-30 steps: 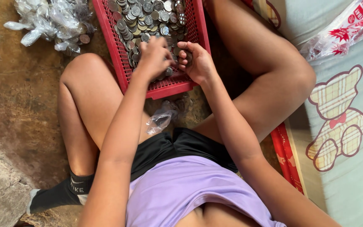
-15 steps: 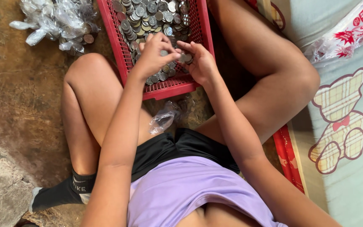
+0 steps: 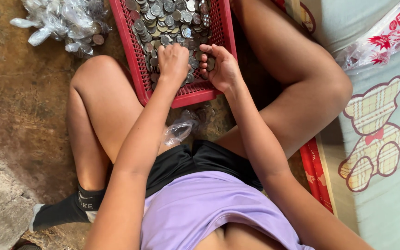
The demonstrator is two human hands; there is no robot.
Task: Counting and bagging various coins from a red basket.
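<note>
— Coins (image 3: 172, 18), where are they?
— Heaped in the red basket (image 3: 130, 55) on the floor, between the person's knees.
— And the left hand (image 3: 173, 60)?
— Knuckles up, fingers curled down into the coins at the near end of the basket. Whether it grips any, I cannot tell.
— Right hand (image 3: 221, 67)?
— Just beside the left, over the basket's near right corner, cupped around a small stack of coins.
— Anything else about?
— A pile of clear bags (image 3: 61, 21) with coins lies left of the basket. One empty bag (image 3: 179, 129) sits just below its near rim.
</note>
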